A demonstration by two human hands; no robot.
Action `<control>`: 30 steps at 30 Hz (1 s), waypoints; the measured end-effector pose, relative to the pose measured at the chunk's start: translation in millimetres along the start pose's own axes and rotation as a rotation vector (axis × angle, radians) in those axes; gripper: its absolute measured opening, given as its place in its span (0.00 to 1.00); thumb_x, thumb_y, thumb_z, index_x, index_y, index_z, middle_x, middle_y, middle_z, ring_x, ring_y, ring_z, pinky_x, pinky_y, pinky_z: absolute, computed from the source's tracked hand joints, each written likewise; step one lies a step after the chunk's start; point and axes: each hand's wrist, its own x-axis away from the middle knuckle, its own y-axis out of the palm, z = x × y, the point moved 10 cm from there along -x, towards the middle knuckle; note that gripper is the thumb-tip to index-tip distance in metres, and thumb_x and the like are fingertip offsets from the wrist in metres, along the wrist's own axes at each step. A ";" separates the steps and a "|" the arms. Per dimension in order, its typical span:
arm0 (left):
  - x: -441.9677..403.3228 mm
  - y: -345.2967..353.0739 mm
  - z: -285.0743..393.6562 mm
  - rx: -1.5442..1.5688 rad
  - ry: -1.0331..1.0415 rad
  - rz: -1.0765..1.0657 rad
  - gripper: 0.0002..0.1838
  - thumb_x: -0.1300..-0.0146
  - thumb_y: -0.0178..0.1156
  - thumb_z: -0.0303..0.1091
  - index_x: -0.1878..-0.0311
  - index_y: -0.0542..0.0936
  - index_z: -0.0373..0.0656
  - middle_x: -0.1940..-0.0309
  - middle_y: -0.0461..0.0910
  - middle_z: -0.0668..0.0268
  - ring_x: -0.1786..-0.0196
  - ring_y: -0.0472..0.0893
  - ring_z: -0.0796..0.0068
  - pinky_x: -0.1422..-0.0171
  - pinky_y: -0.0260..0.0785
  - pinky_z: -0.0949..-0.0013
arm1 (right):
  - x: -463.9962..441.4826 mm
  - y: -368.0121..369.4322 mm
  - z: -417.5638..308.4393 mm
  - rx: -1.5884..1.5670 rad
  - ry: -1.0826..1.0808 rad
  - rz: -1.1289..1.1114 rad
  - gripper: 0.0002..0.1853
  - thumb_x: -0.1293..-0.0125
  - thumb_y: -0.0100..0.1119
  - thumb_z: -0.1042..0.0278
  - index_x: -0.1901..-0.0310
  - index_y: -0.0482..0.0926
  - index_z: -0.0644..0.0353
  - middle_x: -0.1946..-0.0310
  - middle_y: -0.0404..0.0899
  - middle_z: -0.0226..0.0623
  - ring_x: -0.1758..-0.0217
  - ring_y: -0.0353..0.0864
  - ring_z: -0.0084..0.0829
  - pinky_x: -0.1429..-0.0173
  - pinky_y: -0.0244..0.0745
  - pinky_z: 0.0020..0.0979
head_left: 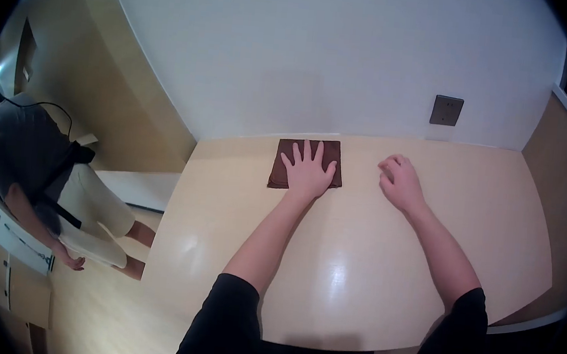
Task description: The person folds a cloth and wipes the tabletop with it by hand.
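A dark brown folded cloth (334, 153) lies flat in a near-square at the back of the table, close to the wall. My left hand (307, 174) rests palm down on it with the fingers spread, covering its middle; layered folds show along the cloth's front edge. Over the table to the right of the cloth is my right hand (403, 185), apart from it. Its fingers are loosely bent, with a gap between thumb and fingertips, and nothing shows in them.
The pale wooden table (358, 251) meets a white wall (374, 63) bearing a dark socket plate (447, 110). A wooden panel (558, 154) borders the right side. At left another person (48, 170) stands bent forward beside the table, one arm hanging down.
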 end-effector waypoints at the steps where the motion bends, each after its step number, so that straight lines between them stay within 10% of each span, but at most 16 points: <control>1: 7.3 1.1 0.6 0.004 0.008 -0.017 0.37 0.31 0.40 0.61 0.24 0.56 0.51 0.24 0.50 0.54 0.22 0.46 0.46 0.25 0.32 0.33 | -2.1 0.0 2.9 0.012 0.001 0.002 0.08 0.43 0.57 0.72 0.61 0.79 0.61 0.56 0.77 0.41 0.49 0.75 0.42 0.45 0.72 0.40; 12: 7.7 7.1 -2.9 -0.033 0.032 0.034 0.33 0.32 0.47 0.57 0.29 0.63 0.51 0.28 0.56 0.54 0.28 0.56 0.49 0.30 0.46 0.27 | -39.2 22.2 37.4 -0.016 -0.020 -0.026 0.09 0.40 0.55 0.71 0.59 0.78 0.61 0.54 0.77 0.39 0.47 0.74 0.42 0.44 0.72 0.39; 30: -25.1 30.8 -22.3 0.051 -0.010 -0.184 0.35 0.31 0.39 0.60 0.25 0.55 0.55 0.24 0.48 0.53 0.23 0.46 0.45 0.27 0.35 0.28 | 18.2 5.8 -8.2 0.056 0.091 -0.033 0.10 0.43 0.56 0.71 0.60 0.79 0.61 0.55 0.77 0.39 0.48 0.75 0.41 0.44 0.73 0.39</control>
